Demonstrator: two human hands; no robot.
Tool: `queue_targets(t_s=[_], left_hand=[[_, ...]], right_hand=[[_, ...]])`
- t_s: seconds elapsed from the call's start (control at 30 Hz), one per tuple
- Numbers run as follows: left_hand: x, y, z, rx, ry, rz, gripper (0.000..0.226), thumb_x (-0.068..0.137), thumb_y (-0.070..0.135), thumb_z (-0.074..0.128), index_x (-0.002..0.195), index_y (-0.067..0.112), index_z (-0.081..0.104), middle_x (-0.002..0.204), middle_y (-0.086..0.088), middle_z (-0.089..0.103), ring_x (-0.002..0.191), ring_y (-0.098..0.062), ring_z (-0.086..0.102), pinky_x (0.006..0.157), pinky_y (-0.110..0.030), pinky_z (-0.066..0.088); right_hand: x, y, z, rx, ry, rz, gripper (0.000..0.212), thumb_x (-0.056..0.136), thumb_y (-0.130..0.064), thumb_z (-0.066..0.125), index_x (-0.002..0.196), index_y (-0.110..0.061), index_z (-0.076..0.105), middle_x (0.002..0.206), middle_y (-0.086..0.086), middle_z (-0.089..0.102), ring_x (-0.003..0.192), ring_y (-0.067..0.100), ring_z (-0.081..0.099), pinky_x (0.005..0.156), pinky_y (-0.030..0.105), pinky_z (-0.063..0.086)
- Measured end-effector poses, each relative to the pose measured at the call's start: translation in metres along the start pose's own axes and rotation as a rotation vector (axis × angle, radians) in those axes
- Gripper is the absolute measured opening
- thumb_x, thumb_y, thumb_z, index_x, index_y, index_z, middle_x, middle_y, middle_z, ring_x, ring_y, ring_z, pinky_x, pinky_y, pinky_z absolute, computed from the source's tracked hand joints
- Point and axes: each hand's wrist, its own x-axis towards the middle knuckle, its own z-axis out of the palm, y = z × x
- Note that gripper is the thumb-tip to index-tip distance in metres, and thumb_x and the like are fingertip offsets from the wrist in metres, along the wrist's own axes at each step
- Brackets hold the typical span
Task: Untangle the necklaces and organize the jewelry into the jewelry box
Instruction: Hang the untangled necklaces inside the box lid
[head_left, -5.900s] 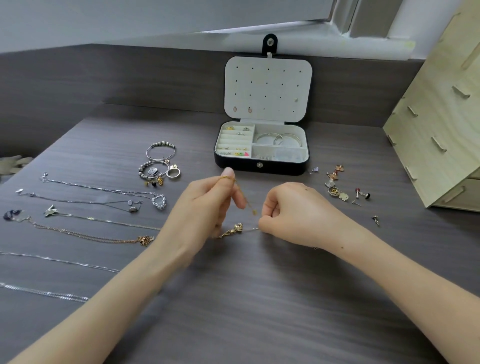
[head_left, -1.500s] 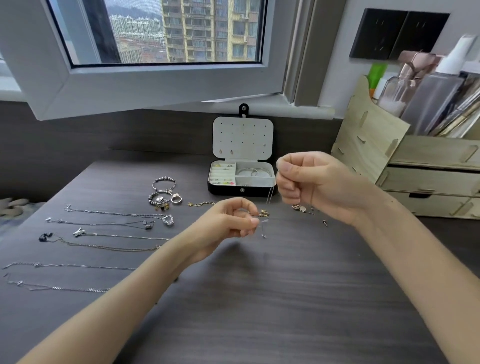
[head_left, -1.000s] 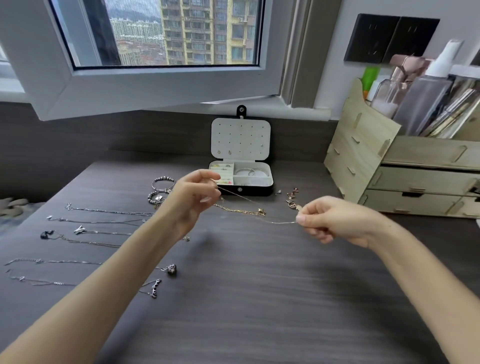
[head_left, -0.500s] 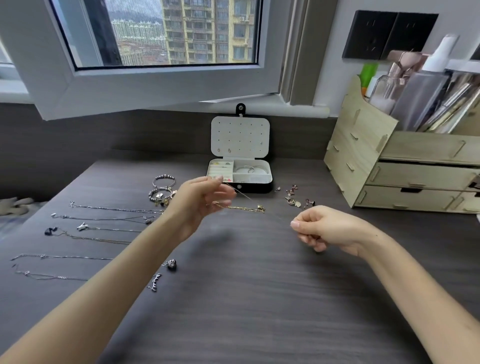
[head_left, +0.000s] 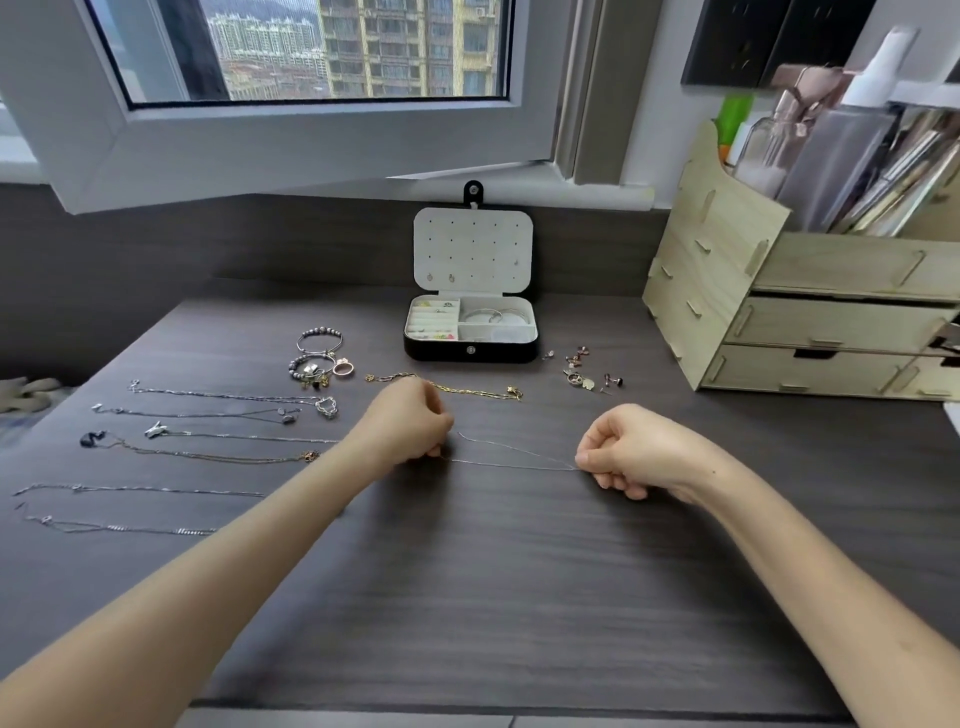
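Currently the left grip (head_left: 410, 426) and right grip (head_left: 628, 449) each pinch a thin silver chain (head_left: 514, 464), stretched between them low over the dark surface (head_left: 519, 597); a gold chain (head_left: 457, 388) lies before the open jewelry box (head_left: 470, 353).
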Motion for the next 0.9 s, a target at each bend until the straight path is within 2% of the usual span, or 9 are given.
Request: queue_targets(t_s=[0.13,0.27,0.37,0.43,0.53,0.63,0.7,0.8,0.9], left_hand=[[-0.003,-0.001,-0.007,0.232,-0.017,0.025,0.008,0.081,0.009,0.06,0.078,0.015,0.056,0.084,-0.004,0.062,0.076,-0.022,0.057,0.053,-0.024,0.042],[-0.007,0.0,-0.012,0.324,-0.068,0.068,0.014,0.082,0.008,0.061,0.092,0.015,0.055,0.088,0.0,0.052,0.077,-0.017,0.047,0.047,-0.017,0.032],[-0.01,0.001,-0.015,0.315,-0.106,0.066,0.018,0.081,0.01,0.066,0.095,0.016,0.056,0.089,0.0,0.05,0.07,-0.017,0.047,0.043,-0.018,0.031],[-0.011,0.003,-0.019,0.318,-0.136,0.057,0.019,0.081,0.013,0.067,0.097,0.017,0.057,0.094,0.0,0.052,0.066,-0.017,0.051,0.041,-0.019,0.035],[-0.009,0.006,-0.029,0.388,-0.162,0.06,0.019,0.085,0.018,0.064,0.104,0.019,0.061,0.106,-0.003,0.058,0.073,-0.019,0.056,0.048,-0.02,0.039],[-0.002,0.008,-0.042,0.309,-0.179,0.053,0.013,0.088,0.012,0.057,0.099,0.018,0.061,0.108,-0.006,0.057,0.059,-0.018,0.056,0.048,-0.018,0.044],[0.005,0.011,-0.051,0.268,-0.163,0.043,0.012,0.089,0.01,0.055,0.095,0.018,0.061,0.105,-0.004,0.054,0.058,-0.016,0.054,0.038,-0.012,0.04],[0.021,0.018,-0.062,0.221,-0.146,0.071,0.014,0.088,0.007,0.054,0.092,0.015,0.064,0.096,-0.003,0.058,0.067,-0.016,0.053,0.046,-0.014,0.045],[0.04,0.026,-0.069,0.18,-0.115,0.095,0.016,0.085,0.005,0.054,0.087,0.016,0.066,0.087,-0.003,0.063,0.063,-0.019,0.053,0.049,-0.017,0.046]], right_hand=[[-0.002,0.002,-0.001,-0.14,0.037,0.021,0.016,0.088,-0.011,0.06,0.072,-0.012,0.058,0.045,-0.003,0.054,0.039,0.012,0.037,0.035,0.019,0.028],[-0.004,0.001,-0.004,-0.273,0.027,0.028,0.016,0.087,-0.016,0.061,0.072,-0.016,0.057,0.042,-0.006,0.054,0.036,0.009,0.037,0.038,0.018,0.03],[-0.007,-0.003,-0.008,-0.405,0.03,0.014,0.015,0.087,-0.024,0.061,0.075,-0.016,0.059,0.05,-0.006,0.061,0.038,0.004,0.046,0.038,0.013,0.032],[-0.011,-0.008,-0.009,-0.551,0.049,-0.004,0.018,0.087,-0.032,0.061,0.081,-0.014,0.061,0.057,-0.005,0.066,0.042,0.001,0.052,0.046,0.014,0.039],[-0.013,-0.017,-0.009,-0.726,0.092,-0.019,0.025,0.089,-0.037,0.056,0.084,-0.013,0.063,0.065,0.0,0.072,0.055,0.006,0.058,0.072,0.025,0.053],[-0.008,-0.031,-0.009,-0.796,0.157,-0.024,0.025,0.093,-0.033,0.052,0.08,-0.013,0.062,0.066,0.004,0.071,0.074,0.018,0.065,0.079,0.032,0.054],[0.0,-0.038,-0.012,-0.794,0.197,-0.042,0.025,0.094,-0.03,0.052,0.078,-0.013,0.063,0.064,0.003,0.07,0.074,0.021,0.066,0.078,0.031,0.054],[0.015,-0.05,-0.02,-0.694,0.193,-0.065,0.028,0.094,-0.025,0.052,0.073,-0.011,0.065,0.062,0.002,0.071,0.054,0.011,0.063,0.065,0.022,0.051],[0.035,-0.064,-0.03,-0.53,0.185,-0.102,0.025,0.093,-0.022,0.054,0.075,-0.01,0.066,0.062,0.002,0.07,0.042,0.005,0.056,0.048,0.019,0.04]])
